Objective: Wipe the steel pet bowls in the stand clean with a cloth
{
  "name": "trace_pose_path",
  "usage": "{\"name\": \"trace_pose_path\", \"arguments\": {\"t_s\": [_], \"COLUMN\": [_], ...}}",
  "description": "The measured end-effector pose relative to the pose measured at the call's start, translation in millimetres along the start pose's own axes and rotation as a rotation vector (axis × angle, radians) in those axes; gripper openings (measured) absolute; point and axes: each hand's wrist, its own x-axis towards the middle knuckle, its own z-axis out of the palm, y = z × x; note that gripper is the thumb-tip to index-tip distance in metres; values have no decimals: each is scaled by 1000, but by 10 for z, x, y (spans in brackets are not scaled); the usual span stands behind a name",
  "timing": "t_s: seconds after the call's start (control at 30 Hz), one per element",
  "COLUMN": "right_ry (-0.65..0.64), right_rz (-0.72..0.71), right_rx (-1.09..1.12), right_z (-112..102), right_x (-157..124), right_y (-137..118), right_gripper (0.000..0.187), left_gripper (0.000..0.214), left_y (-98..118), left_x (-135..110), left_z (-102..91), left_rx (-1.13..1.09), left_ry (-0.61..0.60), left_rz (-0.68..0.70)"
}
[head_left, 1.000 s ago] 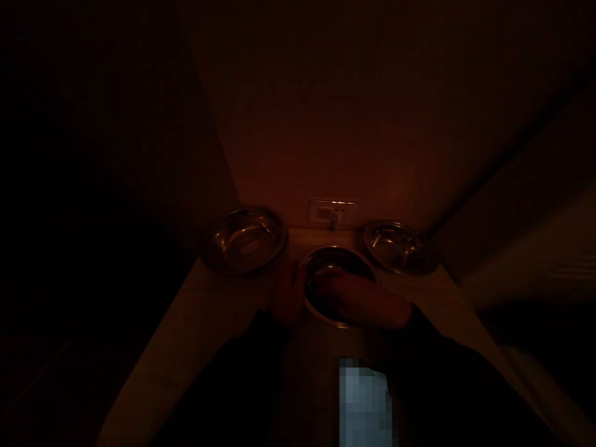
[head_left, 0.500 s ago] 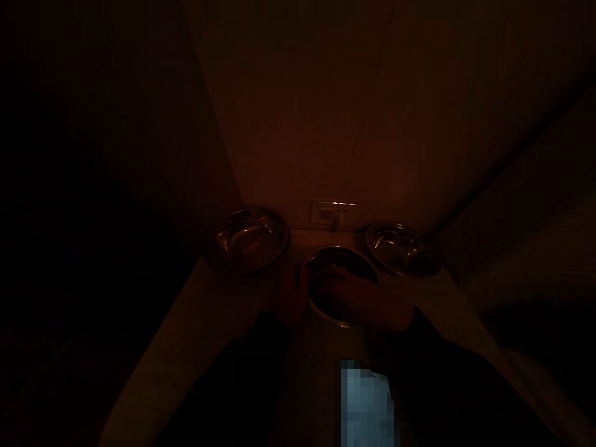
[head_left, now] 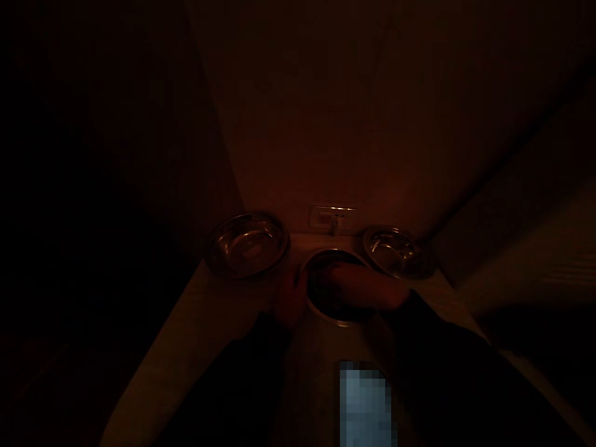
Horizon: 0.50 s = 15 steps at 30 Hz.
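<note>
In very dim light, a round bowl (head_left: 342, 323) with a shiny metal rim stands at the middle of the table. My left hand (head_left: 289, 298) is closed against the left side of this bowl, at its rim. Over the right of the rim reaches my right hand (head_left: 361, 284), its fingers down inside the bowl. Darkness hides those fingertips and whatever lies in the bowl, so I cannot make out what they touch.
A wide metal basin (head_left: 251, 248) sits at the back left of the table (head_left: 167, 347), and a smaller metal dish (head_left: 395, 251) at the back right. Behind is a wall socket (head_left: 333, 217) with a plug. A lit, pixelated screen (head_left: 365, 403) lies near the front.
My right hand has shifted slightly up and to the left within the bowl. My left hand stays at the bowl's left side.
</note>
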Motion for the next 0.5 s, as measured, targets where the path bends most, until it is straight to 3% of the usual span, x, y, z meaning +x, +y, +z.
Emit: {"name": "trace_pose_path", "arguments": {"t_s": [0.3,0.5], "right_ry": [127,152], "right_rz": [162,51], "right_rx": [-8,59], "right_z": [131,204], "right_x": [-46,11], "right_y": [36,15], "right_gripper": [33,37], "left_gripper": [37,37], "left_y": [46,27], "left_x": [79,80], "left_z": [-8,1], "left_rx": [-19,-25], "left_ry": [-42,-44], "left_rz": [-22,-1]}}
